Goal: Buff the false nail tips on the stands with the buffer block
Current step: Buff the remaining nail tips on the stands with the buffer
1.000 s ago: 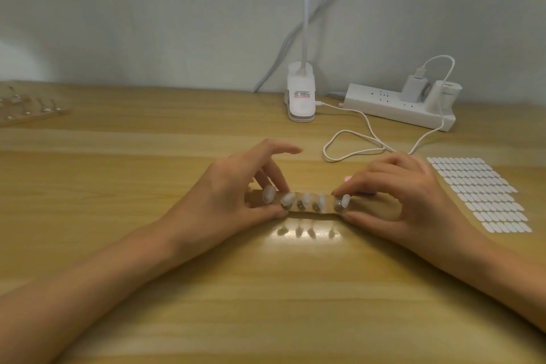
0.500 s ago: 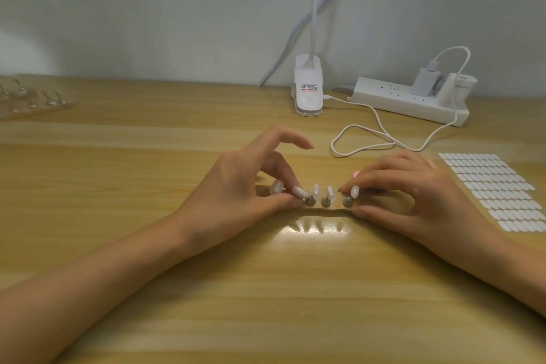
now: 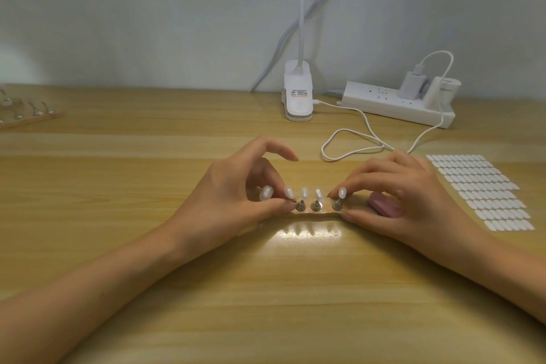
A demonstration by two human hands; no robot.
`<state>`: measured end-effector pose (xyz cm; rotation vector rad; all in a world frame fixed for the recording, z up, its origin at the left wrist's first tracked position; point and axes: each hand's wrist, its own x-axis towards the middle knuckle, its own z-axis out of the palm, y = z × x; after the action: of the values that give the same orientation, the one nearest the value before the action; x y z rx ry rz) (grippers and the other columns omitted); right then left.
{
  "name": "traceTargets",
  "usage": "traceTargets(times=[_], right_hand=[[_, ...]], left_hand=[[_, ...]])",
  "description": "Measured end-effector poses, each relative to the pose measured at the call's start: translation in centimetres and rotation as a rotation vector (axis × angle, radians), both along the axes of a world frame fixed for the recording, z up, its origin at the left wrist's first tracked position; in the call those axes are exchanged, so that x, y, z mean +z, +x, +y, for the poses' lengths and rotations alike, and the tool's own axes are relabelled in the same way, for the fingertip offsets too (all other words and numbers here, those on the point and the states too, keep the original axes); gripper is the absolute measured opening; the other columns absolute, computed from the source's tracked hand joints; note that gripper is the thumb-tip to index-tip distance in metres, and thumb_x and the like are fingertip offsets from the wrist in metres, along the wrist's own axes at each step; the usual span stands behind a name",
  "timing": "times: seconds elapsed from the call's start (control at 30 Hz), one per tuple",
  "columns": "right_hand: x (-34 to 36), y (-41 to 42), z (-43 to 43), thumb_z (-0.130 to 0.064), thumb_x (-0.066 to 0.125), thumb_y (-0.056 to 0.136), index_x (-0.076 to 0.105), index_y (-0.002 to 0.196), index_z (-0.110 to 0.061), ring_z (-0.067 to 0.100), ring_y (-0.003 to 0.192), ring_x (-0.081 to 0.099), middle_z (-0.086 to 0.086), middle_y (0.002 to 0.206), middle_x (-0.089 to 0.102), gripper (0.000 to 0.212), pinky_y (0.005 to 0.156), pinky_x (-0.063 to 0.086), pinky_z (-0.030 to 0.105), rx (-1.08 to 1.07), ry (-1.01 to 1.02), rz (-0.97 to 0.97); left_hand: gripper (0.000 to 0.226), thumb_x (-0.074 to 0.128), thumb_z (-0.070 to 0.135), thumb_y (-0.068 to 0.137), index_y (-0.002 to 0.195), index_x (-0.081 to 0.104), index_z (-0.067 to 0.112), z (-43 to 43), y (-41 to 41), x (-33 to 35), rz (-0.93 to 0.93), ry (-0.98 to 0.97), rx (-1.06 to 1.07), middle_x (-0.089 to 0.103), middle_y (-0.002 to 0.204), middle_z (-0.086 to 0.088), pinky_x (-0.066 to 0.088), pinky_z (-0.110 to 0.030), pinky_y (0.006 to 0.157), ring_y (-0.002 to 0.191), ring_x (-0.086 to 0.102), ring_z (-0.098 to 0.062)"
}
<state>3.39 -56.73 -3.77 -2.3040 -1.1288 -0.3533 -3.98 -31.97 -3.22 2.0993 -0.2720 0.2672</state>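
1. Head view, centre of the frame: a narrow stand base point(image 3: 310, 214) lies on the wooden desk point(image 3: 266, 289). It carries a row of five clear false nail tips point(image 3: 304, 193) on small metal stands.
2. The left hand point(image 3: 233, 198) holds the left end of the stand base. Its thumb lies along the front edge and a curled finger meets it at the foot of the second stand from the left. The forefinger arches above without touching anything. The leftmost tip shows in front of this hand's fingers.
3. The right hand point(image 3: 407, 195) holds the right end of the stand base. The thumb lies low along the front edge, and the forefinger's tip touches the rightmost nail tip.
4. The pink buffer block point(image 3: 384, 207) lies just right of the stand base, under the right hand's curled fingers. Whether those fingers grip it cannot be told.
5. Right edge of the frame: a sheet of white oval tabs point(image 3: 484, 192) lies just beside the right hand.
6. Upper centre and upper right: a white clip lamp point(image 3: 298, 97), a power strip point(image 3: 396, 103) and a looped white cable point(image 3: 354, 145).
7. Upper left: a second stand base point(image 3: 29, 117).
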Motion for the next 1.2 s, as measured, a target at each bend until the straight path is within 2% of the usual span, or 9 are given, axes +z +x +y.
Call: traceTargets(times=[0.17,0.37,0.47,0.53,0.67,0.73,0.97,1.07,1.2], right_hand=[[0.6,-0.1,0.0,-0.039,0.08,0.077,0.078,0.09,-0.033,0.014,0.093,0.056,-0.02,0.092,0.068,0.015,0.083,0.03,0.028,0.01,-0.037,0.034],[2.4,0.4,-0.8,-0.036,0.081,0.076,0.08,0.091,-0.026,0.012,0.084,0.057,-0.019,0.085,0.07,0.018,0.073,0.036,0.024,0.013,0.068,0.063],[4.3,1.6,-3.2,-0.042,0.079,0.073,0.08,0.089,-0.024,0.007,0.082,0.06,-0.015,0.082,0.072,0.024,0.065,0.037,0.015,-0.026,0.134,0.094],[5.4,2.7,-6.5,-0.053,0.074,0.068,0.078,0.089,-0.031,0.004,0.08,0.058,-0.018,0.082,0.073,0.031,0.062,0.038,0.016,-0.129,0.168,0.126],[5.0,6.0,-16.4,-0.035,0.084,0.071,0.074,0.089,-0.038,0.015,0.066,0.045,-0.017,0.083,0.072,0.021,0.06,0.038,0.032,-0.594,0.231,0.17],[3.9,7.9,-21.1,-0.025,0.085,0.076,0.075,0.089,-0.032,0.012,0.066,0.046,-0.011,0.09,0.073,0.018,0.06,0.037,0.028,-0.804,0.24,0.22],[1.1,13.3,-28.6,-0.013,0.076,0.088,0.067,0.083,-0.016,0.027,0.091,0.065,0.01,0.1,0.073,0.01,0.077,0.049,0.036,-1.155,0.132,0.248],[0.9,14.4,-29.2,-0.022,0.072,0.091,0.067,0.07,-0.008,0.017,0.065,0.055,0.009,0.079,0.069,0.026,0.055,0.033,0.031,-1.256,0.096,0.239],[1.0,14.8,-28.2,-0.023,0.076,0.09,0.049,0.06,-0.013,0.016,0.061,0.049,0.005,0.062,0.053,0.042,0.051,0.029,0.019,-1.145,0.202,0.263]], left_hand=[[0.052,0.081,0.013,0.08,0.121,0.054,0.032,0.0,-0.1,-0.3,-0.013,-0.002,-0.04,0.072,0.087,0.009,0.052,-0.022,0.078,0.078,0.065,-0.006],[0.107,0.078,0.057,0.068,0.154,0.017,0.041,0.3,-0.8,-0.4,-0.259,0.093,-0.029,0.047,0.145,0.024,0.039,-0.032,0.103,0.134,0.046,-0.002],[0.092,0.079,0.058,0.066,0.147,0.036,0.044,0.5,-0.1,0.7,-0.38,0.131,0.006,0.045,0.15,0.01,0.04,-0.035,0.108,0.129,0.051,-0.001],[0.067,0.085,0.062,0.054,0.117,0.062,0.054,0.2,0.2,1.4,-0.33,0.098,0.001,0.05,0.147,-0.002,0.039,-0.04,0.11,0.113,0.06,0.006],[0.036,0.047,0.05,0.096,0.125,0.065,0.038,-3.0,-1.1,1.0,-0.456,0.645,-0.186,0.056,0.14,0.015,0.046,-0.025,0.089,0.11,0.059,-0.004],[0.039,0.046,0.048,0.089,0.122,0.066,0.042,-4.7,-1.0,0.8,-0.424,0.764,-0.258,0.06,0.133,0.017,0.049,-0.019,0.084,0.105,0.065,-0.003],[0.087,0.095,0.048,0.029,0.109,0.062,0.037,-9.9,3.7,1.0,-0.433,0.859,-0.297,0.073,0.112,0.011,0.054,-0.015,0.056,0.081,0.072,-0.005],[0.057,0.1,0.032,0.025,0.077,0.075,0.034,-10.9,5.5,0.4,-0.482,0.809,-0.221,0.072,0.088,0.013,0.047,-0.012,0.044,0.058,0.063,-0.006],[0.022,0.087,0.025,0.06,0.077,0.074,0.03,-11.4,6.1,-0.6,-0.508,0.633,-0.322,0.068,0.084,0.012,0.048,-0.017,0.045,0.056,0.06,-0.008]])
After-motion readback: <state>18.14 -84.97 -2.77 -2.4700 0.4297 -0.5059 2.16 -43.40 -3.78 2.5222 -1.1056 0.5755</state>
